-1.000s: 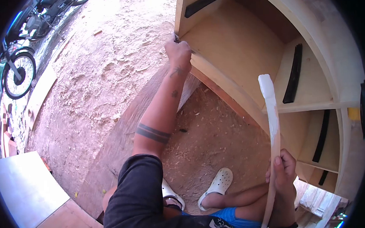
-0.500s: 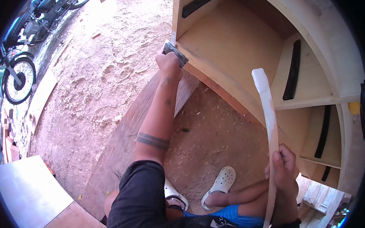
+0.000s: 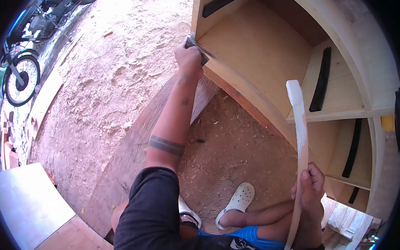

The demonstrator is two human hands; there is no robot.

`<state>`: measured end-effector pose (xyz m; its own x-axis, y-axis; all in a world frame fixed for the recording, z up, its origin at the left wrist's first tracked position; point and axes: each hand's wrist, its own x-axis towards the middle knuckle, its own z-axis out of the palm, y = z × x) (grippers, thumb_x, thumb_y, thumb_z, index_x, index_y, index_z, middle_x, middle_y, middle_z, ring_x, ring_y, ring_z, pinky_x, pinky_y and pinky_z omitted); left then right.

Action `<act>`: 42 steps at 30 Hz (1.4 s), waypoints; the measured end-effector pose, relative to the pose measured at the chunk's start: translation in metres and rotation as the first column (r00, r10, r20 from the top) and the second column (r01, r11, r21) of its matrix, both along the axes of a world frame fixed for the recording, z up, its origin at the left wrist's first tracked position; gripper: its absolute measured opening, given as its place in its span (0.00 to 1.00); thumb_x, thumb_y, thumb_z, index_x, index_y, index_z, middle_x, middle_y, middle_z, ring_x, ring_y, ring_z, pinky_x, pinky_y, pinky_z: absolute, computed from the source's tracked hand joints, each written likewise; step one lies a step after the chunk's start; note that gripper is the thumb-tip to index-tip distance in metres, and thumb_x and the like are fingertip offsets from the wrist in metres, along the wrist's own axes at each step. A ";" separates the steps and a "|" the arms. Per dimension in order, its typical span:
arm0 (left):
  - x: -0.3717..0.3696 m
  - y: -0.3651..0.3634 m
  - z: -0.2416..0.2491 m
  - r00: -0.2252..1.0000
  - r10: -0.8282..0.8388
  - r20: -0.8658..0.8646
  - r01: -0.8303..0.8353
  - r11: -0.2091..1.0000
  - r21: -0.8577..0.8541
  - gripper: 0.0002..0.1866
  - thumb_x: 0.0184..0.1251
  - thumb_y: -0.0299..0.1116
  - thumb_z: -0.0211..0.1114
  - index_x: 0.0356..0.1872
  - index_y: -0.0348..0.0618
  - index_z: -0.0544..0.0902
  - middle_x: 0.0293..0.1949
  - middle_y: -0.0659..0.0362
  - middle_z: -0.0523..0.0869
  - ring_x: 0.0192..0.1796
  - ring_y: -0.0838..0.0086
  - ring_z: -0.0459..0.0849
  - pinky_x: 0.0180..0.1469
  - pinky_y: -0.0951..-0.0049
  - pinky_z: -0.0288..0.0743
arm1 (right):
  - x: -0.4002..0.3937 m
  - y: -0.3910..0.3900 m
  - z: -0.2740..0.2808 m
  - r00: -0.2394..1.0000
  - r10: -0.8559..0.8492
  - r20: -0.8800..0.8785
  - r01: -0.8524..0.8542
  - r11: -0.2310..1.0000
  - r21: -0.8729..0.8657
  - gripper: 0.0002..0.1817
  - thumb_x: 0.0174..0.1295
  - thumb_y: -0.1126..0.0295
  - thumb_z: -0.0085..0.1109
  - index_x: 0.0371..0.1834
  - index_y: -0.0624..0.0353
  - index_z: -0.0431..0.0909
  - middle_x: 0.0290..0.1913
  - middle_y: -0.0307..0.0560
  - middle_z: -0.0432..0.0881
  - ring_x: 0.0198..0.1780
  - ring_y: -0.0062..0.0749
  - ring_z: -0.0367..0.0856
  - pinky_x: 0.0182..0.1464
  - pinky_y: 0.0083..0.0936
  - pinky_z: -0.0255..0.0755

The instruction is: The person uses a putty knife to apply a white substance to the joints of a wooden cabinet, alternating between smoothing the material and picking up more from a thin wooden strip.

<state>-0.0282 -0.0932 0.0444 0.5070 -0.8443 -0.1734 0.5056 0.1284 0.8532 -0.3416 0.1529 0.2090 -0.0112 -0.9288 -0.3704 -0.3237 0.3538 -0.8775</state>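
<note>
My left hand [image 3: 189, 59] is closed around a dark flat pad [image 3: 203, 57] with greyish smears, mostly covered by my fingers. It presses at the front corner of a wooden cabinet [image 3: 247, 89], where the upright meets the lower front rail. In my right hand [image 3: 310, 185] is a long, thin wooden stick [image 3: 302, 140], held upright by its lower part with my thumb against it. The stick's top end is thickly coated in white, and white streaks run down its upper half.
Black strips [image 3: 320, 79] line the cabinet's inner compartment walls. A reddish board [image 3: 243, 103] runs below its front rail. Pale sheets [image 3: 29, 199] lie at lower left, and a motorcycle [image 3: 21, 79] stands far left. Shavings cover the ground around my white clogs [image 3: 241, 197].
My left hand has shifted slightly up and right with the pad along the cabinet corner, and its wrist has turned. The stick in my right hand sits slightly lower and further right.
</note>
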 end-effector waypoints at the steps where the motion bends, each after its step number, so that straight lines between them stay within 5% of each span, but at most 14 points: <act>1: -0.002 -0.001 0.003 1.000 -0.002 0.021 0.002 1.000 -0.012 0.18 0.48 0.14 0.46 0.40 0.29 0.79 0.26 0.59 0.77 0.25 0.77 0.75 0.29 0.75 0.72 | -0.001 0.000 0.000 1.000 -0.001 0.001 0.001 1.000 0.002 0.13 0.68 0.62 0.47 0.32 0.60 0.69 0.15 0.40 0.73 0.14 0.17 0.70 0.18 0.14 0.66; 15: -0.008 -0.004 0.066 0.941 0.076 0.329 -0.039 0.992 -0.120 0.19 0.50 0.16 0.48 0.45 0.25 0.76 0.31 0.55 0.80 0.32 0.77 0.75 0.33 0.78 0.69 | 0.000 0.002 0.000 0.999 0.033 0.009 -0.032 0.999 -0.009 0.12 0.68 0.63 0.46 0.31 0.59 0.68 0.15 0.40 0.72 0.14 0.17 0.69 0.18 0.14 0.66; 17: 0.002 0.018 0.079 0.986 0.044 0.160 0.005 0.955 -0.297 0.15 0.49 0.16 0.47 0.38 0.29 0.77 0.28 0.59 0.78 0.30 0.78 0.75 0.32 0.79 0.70 | 0.002 0.001 0.000 1.000 0.021 0.006 -0.021 1.000 -0.006 0.12 0.68 0.63 0.46 0.31 0.59 0.68 0.15 0.40 0.72 0.14 0.17 0.69 0.18 0.14 0.66; 19: 0.015 0.028 0.062 0.998 0.044 0.051 -0.029 0.965 -0.259 0.13 0.48 0.15 0.46 0.34 0.29 0.75 0.28 0.57 0.77 0.30 0.74 0.77 0.32 0.77 0.73 | 0.002 -0.001 0.003 1.000 0.026 0.008 -0.026 1.000 -0.014 0.12 0.68 0.63 0.46 0.32 0.59 0.69 0.15 0.40 0.72 0.14 0.17 0.69 0.18 0.14 0.66; 21: 0.022 0.023 0.029 0.961 0.123 -0.247 -0.139 0.989 -0.050 0.12 0.46 0.13 0.45 0.32 0.29 0.73 0.29 0.55 0.76 0.29 0.69 0.78 0.32 0.71 0.74 | 0.004 0.000 0.004 1.000 0.025 0.010 -0.025 1.000 -0.015 0.12 0.68 0.63 0.46 0.32 0.59 0.69 0.15 0.40 0.72 0.15 0.17 0.69 0.19 0.14 0.66; 23: 0.026 0.012 -0.010 0.951 0.148 -0.272 -0.152 0.988 0.004 0.11 0.44 0.12 0.45 0.31 0.27 0.72 0.29 0.53 0.75 0.28 0.68 0.78 0.32 0.68 0.74 | 0.006 0.001 0.005 1.000 0.021 -0.005 -0.022 1.000 -0.017 0.12 0.68 0.62 0.47 0.32 0.59 0.69 0.16 0.40 0.72 0.15 0.17 0.70 0.19 0.14 0.66; 31: 0.025 -0.002 0.020 0.936 0.065 -0.345 -0.080 0.996 -0.029 0.06 0.45 0.13 0.49 0.25 0.28 0.72 0.28 0.53 0.74 0.28 0.64 0.77 0.30 0.64 0.73 | -0.003 0.002 0.001 1.000 0.025 0.009 -0.025 0.999 -0.034 0.13 0.68 0.61 0.47 0.32 0.59 0.69 0.15 0.40 0.72 0.15 0.17 0.69 0.18 0.14 0.65; 36: 0.045 -0.008 0.029 0.924 -0.083 -0.374 -0.004 0.974 -0.225 0.10 0.50 0.13 0.48 0.35 0.22 0.70 0.36 0.47 0.75 0.33 0.60 0.80 0.37 0.60 0.79 | 0.007 0.002 0.001 1.000 0.017 -0.018 -0.018 0.999 -0.036 0.13 0.67 0.61 0.47 0.31 0.59 0.68 0.15 0.39 0.70 0.14 0.17 0.68 0.18 0.14 0.64; 39: 0.051 0.013 0.027 0.924 -0.003 -0.383 -0.052 0.990 -0.133 0.12 0.49 0.14 0.48 0.36 0.19 0.71 0.36 0.44 0.76 0.34 0.59 0.81 0.38 0.61 0.80 | 0.015 0.003 0.005 0.999 -0.027 -0.028 0.027 0.999 -0.023 0.13 0.68 0.60 0.46 0.30 0.58 0.67 0.14 0.38 0.68 0.14 0.16 0.66 0.17 0.14 0.62; 42: 0.050 0.038 0.023 0.993 -0.040 0.107 0.034 0.998 0.060 0.16 0.46 0.15 0.48 0.39 0.22 0.76 0.33 0.48 0.80 0.35 0.62 0.83 0.39 0.67 0.79 | 0.011 0.000 0.009 1.000 -0.017 0.009 0.018 1.000 -0.021 0.13 0.67 0.62 0.47 0.31 0.60 0.69 0.16 0.39 0.71 0.15 0.17 0.69 0.19 0.13 0.65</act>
<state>0.0221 -0.0548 0.0669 0.4941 -0.8529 -0.1686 0.4132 0.0597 0.9087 -0.3304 0.1527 0.2179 -0.0243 -0.9360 -0.3512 -0.3095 0.3411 -0.8876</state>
